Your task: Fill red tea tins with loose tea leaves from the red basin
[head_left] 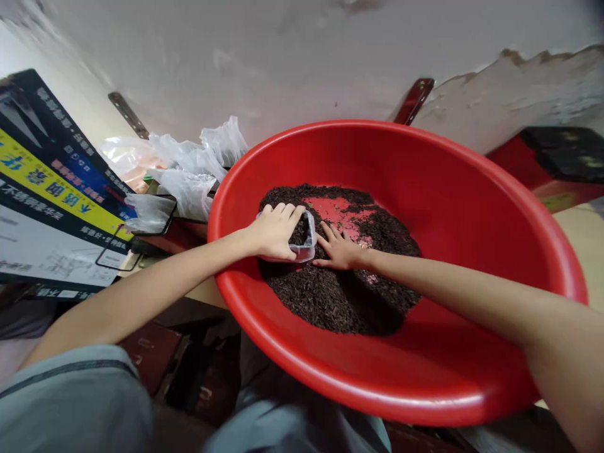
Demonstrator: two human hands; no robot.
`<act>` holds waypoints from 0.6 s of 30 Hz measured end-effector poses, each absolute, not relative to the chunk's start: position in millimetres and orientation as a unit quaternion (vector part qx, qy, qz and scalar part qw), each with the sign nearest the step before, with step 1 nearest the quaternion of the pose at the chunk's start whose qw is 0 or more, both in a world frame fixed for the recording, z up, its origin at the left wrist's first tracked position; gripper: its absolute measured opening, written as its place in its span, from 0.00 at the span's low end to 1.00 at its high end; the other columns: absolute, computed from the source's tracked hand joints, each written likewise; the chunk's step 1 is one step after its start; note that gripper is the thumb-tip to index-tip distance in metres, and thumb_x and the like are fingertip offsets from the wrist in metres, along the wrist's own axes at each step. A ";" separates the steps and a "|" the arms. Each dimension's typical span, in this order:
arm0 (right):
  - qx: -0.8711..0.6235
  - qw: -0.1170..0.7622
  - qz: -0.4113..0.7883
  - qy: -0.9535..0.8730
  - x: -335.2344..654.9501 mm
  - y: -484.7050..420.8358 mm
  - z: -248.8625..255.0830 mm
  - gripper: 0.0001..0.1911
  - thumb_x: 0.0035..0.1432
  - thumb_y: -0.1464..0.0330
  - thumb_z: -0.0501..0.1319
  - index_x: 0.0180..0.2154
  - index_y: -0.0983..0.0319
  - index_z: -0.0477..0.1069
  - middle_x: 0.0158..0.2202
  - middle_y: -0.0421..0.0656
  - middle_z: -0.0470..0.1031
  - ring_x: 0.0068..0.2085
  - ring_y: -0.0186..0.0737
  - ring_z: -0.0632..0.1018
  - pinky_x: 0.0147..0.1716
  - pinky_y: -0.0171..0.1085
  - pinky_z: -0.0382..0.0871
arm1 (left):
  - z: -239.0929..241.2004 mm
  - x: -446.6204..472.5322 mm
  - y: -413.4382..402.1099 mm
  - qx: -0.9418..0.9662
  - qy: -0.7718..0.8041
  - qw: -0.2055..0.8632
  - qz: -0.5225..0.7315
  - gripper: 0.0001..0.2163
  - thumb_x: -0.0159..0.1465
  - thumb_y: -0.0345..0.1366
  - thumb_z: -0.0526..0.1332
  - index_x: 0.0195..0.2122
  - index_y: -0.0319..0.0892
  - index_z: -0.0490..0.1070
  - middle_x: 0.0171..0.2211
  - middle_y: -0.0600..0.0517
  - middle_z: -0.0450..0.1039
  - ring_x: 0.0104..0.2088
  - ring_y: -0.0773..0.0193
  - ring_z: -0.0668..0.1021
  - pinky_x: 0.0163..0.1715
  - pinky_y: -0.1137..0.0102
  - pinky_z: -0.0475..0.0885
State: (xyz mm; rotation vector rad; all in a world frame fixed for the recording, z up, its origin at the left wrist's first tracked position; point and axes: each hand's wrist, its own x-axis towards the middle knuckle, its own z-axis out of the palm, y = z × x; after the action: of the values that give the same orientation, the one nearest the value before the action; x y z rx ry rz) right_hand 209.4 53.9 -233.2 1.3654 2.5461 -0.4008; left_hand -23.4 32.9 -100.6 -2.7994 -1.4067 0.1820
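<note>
A large red plastic basin fills the middle of the view, with a heap of dark loose tea leaves in its bottom. My left hand is closed over a small clear plastic container that lies tipped among the leaves, with some leaves inside it. My right hand lies flat on the leaves with its fingers spread, right beside the container's mouth. A bare patch of red basin floor shows just beyond both hands.
Crumpled clear plastic bags lie left of the basin. A printed board with yellow and blue text leans at the far left. A red and black box stands at the right against a worn white wall.
</note>
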 end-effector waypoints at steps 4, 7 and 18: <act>0.469 0.113 -0.139 0.865 207.1 54.6 -231.5 0.54 0.62 0.40 0.54 0.76 0.60 0.36 0.76 0.62 0.30 0.73 0.77 0.43 0.65 0.70 0.52 | -84.1 -28.5 28.1 -0.913 -0.406 0.017 0.022 0.44 0.58 0.56 0.64 0.70 0.37 0.56 0.68 0.32 0.59 0.64 0.41 0.65 0.62 0.53 0.60; 0.473 0.111 -0.142 0.862 205.6 55.4 -230.8 0.54 0.62 0.41 0.55 0.76 0.60 0.36 0.76 0.63 0.31 0.73 0.76 0.43 0.65 0.69 0.52 | -61.7 -29.4 25.9 -0.923 -0.385 0.012 0.003 0.23 0.67 0.47 0.59 0.61 0.42 0.70 0.62 0.39 0.69 0.58 0.49 0.74 0.55 0.59 0.68; 0.473 0.096 -0.136 0.865 202.5 55.1 -234.7 0.53 0.61 0.42 0.56 0.75 0.60 0.39 0.76 0.63 0.36 0.72 0.78 0.48 0.63 0.68 0.57 | -64.6 12.7 53.7 -0.889 -0.387 -0.042 0.241 0.10 0.62 0.29 0.63 0.43 0.41 0.80 0.40 0.45 0.83 0.39 0.56 0.82 0.37 0.68 0.72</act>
State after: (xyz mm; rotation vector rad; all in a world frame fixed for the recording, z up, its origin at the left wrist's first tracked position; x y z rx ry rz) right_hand 202.5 55.1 -234.7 1.4011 2.5630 -0.4037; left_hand 12.7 53.7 -64.6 -2.8692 -1.2504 0.7777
